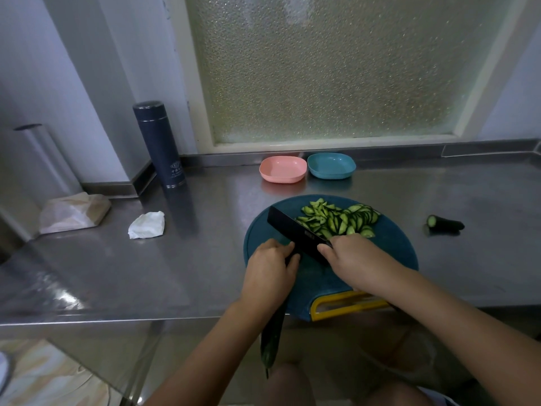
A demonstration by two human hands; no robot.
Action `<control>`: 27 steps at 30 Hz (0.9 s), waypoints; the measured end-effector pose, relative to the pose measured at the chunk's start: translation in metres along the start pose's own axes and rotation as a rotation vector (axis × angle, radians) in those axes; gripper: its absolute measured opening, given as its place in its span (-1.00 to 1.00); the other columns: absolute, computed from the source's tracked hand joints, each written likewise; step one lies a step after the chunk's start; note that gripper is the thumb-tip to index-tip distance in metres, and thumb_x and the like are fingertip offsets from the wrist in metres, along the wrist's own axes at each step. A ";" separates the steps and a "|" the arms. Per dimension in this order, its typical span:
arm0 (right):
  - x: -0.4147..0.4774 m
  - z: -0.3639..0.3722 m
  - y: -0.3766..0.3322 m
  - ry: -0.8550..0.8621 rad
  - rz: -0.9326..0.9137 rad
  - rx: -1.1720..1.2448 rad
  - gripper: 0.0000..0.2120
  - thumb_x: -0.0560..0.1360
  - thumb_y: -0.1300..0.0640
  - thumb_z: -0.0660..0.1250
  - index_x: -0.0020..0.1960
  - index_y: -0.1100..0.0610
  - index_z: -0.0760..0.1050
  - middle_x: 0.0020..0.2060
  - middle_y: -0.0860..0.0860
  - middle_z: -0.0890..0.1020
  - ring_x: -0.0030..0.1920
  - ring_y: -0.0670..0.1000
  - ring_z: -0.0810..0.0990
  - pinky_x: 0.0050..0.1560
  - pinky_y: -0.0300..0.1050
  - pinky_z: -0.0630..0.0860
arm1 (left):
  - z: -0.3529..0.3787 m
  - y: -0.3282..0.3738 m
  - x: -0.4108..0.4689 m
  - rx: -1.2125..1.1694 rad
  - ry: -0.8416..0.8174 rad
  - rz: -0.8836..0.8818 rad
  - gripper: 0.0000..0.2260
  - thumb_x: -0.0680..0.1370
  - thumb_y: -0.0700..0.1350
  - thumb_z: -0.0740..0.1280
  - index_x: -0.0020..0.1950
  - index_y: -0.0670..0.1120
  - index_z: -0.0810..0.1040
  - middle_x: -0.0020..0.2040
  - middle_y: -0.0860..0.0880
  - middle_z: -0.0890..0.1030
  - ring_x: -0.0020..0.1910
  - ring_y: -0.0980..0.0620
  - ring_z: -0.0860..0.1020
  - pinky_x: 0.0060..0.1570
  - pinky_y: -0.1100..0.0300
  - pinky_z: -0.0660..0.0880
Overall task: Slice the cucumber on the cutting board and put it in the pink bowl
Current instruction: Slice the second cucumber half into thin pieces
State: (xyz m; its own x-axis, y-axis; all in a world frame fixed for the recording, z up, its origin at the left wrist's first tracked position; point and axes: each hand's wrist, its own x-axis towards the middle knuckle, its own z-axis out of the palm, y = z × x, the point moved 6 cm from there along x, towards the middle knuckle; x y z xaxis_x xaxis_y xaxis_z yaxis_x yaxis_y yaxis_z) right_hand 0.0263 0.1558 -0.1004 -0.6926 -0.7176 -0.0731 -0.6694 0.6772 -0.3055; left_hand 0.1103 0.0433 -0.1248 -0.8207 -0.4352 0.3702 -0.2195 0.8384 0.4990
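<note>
left hand (269,268) — fingers (275,245) curled, gripping | right hand (354,259) — fingers clenched

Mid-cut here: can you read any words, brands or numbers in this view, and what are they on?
Flask: a pale emblem with small print under it near the base, too blurred to read.
Knife: a small pale mark on the blade, too small to read.
No other text shows in this view.
</note>
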 end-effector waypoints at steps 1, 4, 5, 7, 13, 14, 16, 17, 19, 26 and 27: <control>-0.001 -0.001 -0.001 0.002 -0.011 -0.003 -0.62 0.65 -0.07 0.02 -0.09 0.16 0.45 -0.35 0.00 0.47 -0.46 -0.09 0.40 -0.49 -0.23 0.26 | 0.000 0.000 0.000 0.006 0.001 -0.002 -0.67 0.59 -0.03 0.22 0.33 -0.05 0.47 0.08 -0.05 0.55 0.06 0.01 0.49 0.01 0.26 0.35; -0.005 -0.003 -0.005 0.019 -0.038 -0.016 -0.62 0.64 -0.08 0.02 -0.12 0.14 0.44 -0.36 -0.01 0.47 -0.44 -0.09 0.41 -0.46 -0.23 0.27 | 0.000 0.000 0.000 0.023 0.000 -0.001 -0.67 0.59 -0.02 0.21 0.34 -0.05 0.47 0.08 -0.07 0.56 0.07 0.00 0.49 0.01 0.24 0.35; -0.006 -0.004 -0.005 0.023 -0.041 -0.015 -0.62 0.64 -0.08 0.02 -0.13 0.13 0.44 -0.36 -0.01 0.48 -0.43 -0.09 0.42 -0.45 -0.23 0.29 | 0.001 0.001 0.000 0.027 0.001 0.002 -0.67 0.60 -0.02 0.20 0.34 -0.05 0.47 0.07 -0.07 0.57 0.07 0.00 0.49 0.01 0.23 0.36; -0.008 -0.007 -0.006 0.026 -0.044 -0.006 -0.62 0.64 -0.08 0.02 -0.14 0.13 0.45 -0.35 0.00 0.49 -0.40 -0.07 0.45 -0.41 -0.19 0.34 | 0.001 0.001 0.000 0.032 0.002 0.003 -0.67 0.60 -0.02 0.20 0.33 -0.05 0.47 0.07 -0.07 0.57 0.07 0.00 0.49 0.01 0.23 0.36; -0.012 -0.007 -0.009 -0.012 -0.024 0.011 -0.62 0.65 -0.07 0.02 -0.08 0.16 0.46 -0.36 0.00 0.46 -0.47 -0.09 0.40 -0.51 -0.25 0.26 | 0.002 0.000 0.000 0.049 0.006 0.004 -0.67 0.60 -0.01 0.19 0.33 -0.06 0.47 0.07 -0.06 0.60 0.09 0.01 0.48 0.03 0.23 0.34; -0.011 -0.007 -0.010 -0.015 -0.024 0.010 -0.62 0.65 -0.07 0.02 -0.08 0.16 0.45 -0.36 -0.01 0.46 -0.47 -0.10 0.39 -0.51 -0.26 0.24 | 0.002 0.000 0.000 0.051 0.007 0.006 -0.67 0.60 -0.01 0.19 0.33 -0.06 0.47 0.08 -0.06 0.60 0.09 0.00 0.48 0.03 0.23 0.34; -0.010 -0.007 -0.011 -0.017 -0.027 0.003 -0.63 0.65 -0.06 0.02 -0.11 0.15 0.43 -0.37 -0.01 0.45 -0.48 -0.10 0.39 -0.52 -0.26 0.23 | 0.002 0.000 0.001 0.060 0.004 0.013 -0.68 0.60 -0.02 0.18 0.32 -0.07 0.48 0.08 -0.07 0.61 0.09 -0.01 0.48 0.04 0.20 0.35; -0.008 -0.006 -0.012 -0.019 -0.029 -0.001 -0.63 0.65 -0.06 0.01 -0.13 0.15 0.42 -0.38 0.00 0.45 -0.49 -0.10 0.38 -0.51 -0.25 0.23 | 0.002 0.001 0.001 0.063 0.004 0.018 -0.68 0.60 -0.02 0.19 0.32 -0.07 0.49 0.08 -0.07 0.61 0.09 -0.02 0.48 0.05 0.19 0.36; -0.005 -0.003 -0.014 -0.021 -0.039 0.005 -0.64 0.65 -0.05 0.02 -0.19 0.12 0.39 -0.38 0.00 0.45 -0.48 -0.08 0.39 -0.49 -0.22 0.27 | 0.002 0.001 0.000 0.058 0.008 0.025 -0.68 0.60 -0.03 0.20 0.31 -0.08 0.50 0.07 -0.08 0.61 0.08 -0.03 0.49 0.04 0.17 0.38; 0.000 0.007 -0.013 0.012 -0.028 0.038 -0.62 0.65 -0.05 0.03 -0.30 0.06 0.31 -0.36 0.00 0.45 -0.28 0.05 0.49 -0.18 -0.03 0.48 | 0.001 -0.001 -0.002 0.002 0.050 0.021 -0.73 0.57 -0.07 0.27 0.23 -0.11 0.57 0.02 -0.10 0.64 0.02 -0.04 0.52 0.00 0.19 0.39; 0.000 0.006 -0.011 0.018 -0.021 0.046 -0.62 0.64 -0.05 0.03 -0.27 0.08 0.35 -0.35 0.00 0.47 -0.27 0.06 0.51 -0.17 -0.02 0.50 | 0.001 -0.002 -0.002 -0.003 0.049 0.017 -0.72 0.57 -0.06 0.27 0.24 -0.10 0.56 0.03 -0.09 0.63 0.03 -0.02 0.52 0.01 0.21 0.39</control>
State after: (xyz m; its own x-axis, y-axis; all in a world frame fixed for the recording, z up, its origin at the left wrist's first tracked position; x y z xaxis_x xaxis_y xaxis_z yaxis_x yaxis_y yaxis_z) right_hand 0.0353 0.1477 -0.1032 -0.6836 -0.7282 -0.0492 -0.6711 0.6536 -0.3498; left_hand 0.1117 0.0430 -0.1269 -0.7972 -0.4367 0.4168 -0.2044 0.8449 0.4943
